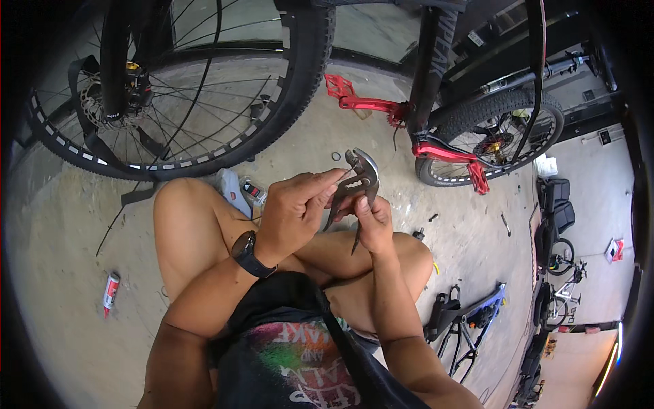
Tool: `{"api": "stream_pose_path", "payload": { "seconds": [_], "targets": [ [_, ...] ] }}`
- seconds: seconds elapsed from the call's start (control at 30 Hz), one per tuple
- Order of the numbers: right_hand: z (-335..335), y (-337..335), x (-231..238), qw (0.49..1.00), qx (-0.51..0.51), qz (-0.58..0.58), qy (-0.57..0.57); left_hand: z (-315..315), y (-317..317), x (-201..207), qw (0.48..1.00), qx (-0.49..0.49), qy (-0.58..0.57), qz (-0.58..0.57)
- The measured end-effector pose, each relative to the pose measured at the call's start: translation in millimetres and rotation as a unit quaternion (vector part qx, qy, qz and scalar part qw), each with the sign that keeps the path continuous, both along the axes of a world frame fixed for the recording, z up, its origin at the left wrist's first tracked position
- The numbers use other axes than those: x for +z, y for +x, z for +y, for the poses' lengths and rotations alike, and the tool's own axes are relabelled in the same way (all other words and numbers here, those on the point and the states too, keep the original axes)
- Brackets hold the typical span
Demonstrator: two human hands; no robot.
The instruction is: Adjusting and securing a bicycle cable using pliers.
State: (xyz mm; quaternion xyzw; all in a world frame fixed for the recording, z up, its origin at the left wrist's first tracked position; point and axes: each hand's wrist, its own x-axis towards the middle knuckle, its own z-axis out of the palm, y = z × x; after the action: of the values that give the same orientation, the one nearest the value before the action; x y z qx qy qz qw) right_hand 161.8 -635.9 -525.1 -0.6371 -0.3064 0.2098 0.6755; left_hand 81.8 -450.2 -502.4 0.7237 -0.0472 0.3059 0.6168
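Note:
My right hand (375,228) is closed around a pair of dark metal pliers (368,178). Their curved jaws point up and their handles spread downward. My left hand (300,208), with a black watch (246,253) on its wrist, is closed in a pinch right beside the jaws. What its fingertips grip is too small to make out. Both hands are above my crossed legs. Beyond them stands a mountain bike with a black front wheel (300,88), red crank arms and pedals (368,103), and a rear wheel (436,174).
A small red and white tube (110,293) lies on the floor at left. Beside my left knee are a grey item (235,193) and a small packet (254,193). A bike frame (477,317) lies at right, with small loose parts nearby. More bikes (569,293) stand farther right.

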Motion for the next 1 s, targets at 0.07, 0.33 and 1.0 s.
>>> {"api": "stream_pose_path", "payload": {
  "seconds": [0.07,0.33,1.0],
  "targets": [
    [4,-1,-4,1.000,-0.017,-0.016,0.000,-1,0,0,1.000,0.019,0.015,-0.018],
    [11,-6,-1,0.994,-0.054,-0.095,-0.018,-9,-1,1,0.999,0.027,-0.006,-0.025],
    [11,-10,11,0.995,-0.068,-0.062,-0.026,-19,-4,3,0.998,0.003,-0.056,-0.016]
  ]
}}
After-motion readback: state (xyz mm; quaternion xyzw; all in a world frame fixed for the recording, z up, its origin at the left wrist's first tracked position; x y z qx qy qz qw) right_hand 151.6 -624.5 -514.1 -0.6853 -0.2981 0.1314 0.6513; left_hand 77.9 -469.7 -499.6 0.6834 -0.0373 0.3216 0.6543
